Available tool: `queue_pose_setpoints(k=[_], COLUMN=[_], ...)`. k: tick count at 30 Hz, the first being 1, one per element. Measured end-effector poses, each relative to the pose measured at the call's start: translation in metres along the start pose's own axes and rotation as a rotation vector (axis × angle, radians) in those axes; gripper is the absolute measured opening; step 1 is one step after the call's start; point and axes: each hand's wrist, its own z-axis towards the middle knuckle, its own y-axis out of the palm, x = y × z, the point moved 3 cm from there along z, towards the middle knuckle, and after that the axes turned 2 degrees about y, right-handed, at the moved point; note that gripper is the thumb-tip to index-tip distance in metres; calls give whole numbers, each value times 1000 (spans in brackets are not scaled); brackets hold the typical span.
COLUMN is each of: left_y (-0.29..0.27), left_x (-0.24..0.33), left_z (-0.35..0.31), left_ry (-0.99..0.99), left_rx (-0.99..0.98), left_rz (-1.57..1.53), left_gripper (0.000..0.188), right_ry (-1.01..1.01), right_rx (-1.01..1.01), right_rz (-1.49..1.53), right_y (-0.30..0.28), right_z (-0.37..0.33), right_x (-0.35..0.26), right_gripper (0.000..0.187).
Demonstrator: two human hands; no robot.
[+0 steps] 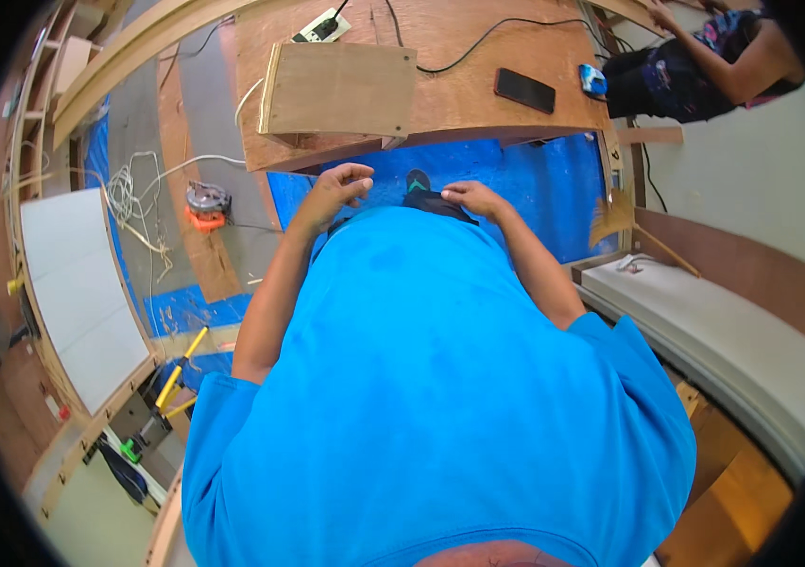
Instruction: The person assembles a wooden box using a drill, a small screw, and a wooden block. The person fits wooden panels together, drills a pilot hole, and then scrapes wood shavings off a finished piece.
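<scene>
My left hand hovers just in front of the wooden bench's near edge, below a plywood box. Its fingers are loosely bent, with a gap between forefinger and thumb, and nothing shows in it. Close to my dark trousers is my right hand, its fingertips pressed together; whatever they may hold is too small to make out. The box rests on the plywood bench top, touched by neither hand. A black phone lies flat to the right of the box.
On the floor at left, an orange circular saw lies near a tangled white cord. Blue sheeting covers the floor under the bench. Another person stands at far right, near a broom. A power strip sits behind the box.
</scene>
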Motion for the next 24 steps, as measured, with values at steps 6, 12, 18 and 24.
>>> queue_pose_setpoints(k=[6,12,18,24], left_y=[-3,-8,8,106], left_x=[-6,-6,35,122], left_z=[-10,-21,-49,-42], left_ry=[-40,-25,60,232], left_rx=[-193,-230,-267,-617], left_rz=[254,314,419,293], left_gripper=[39,37,42,46], right_ry=[20,-166,-574,-669], right_rx=[188,435,1151,1312], right_rz=[147,76,621,924], right_y=[60,45,-56,-171], right_z=[-43,-52,-122,-164], right_x=[6,1,-88,-106], right_gripper=[55,33,19,18])
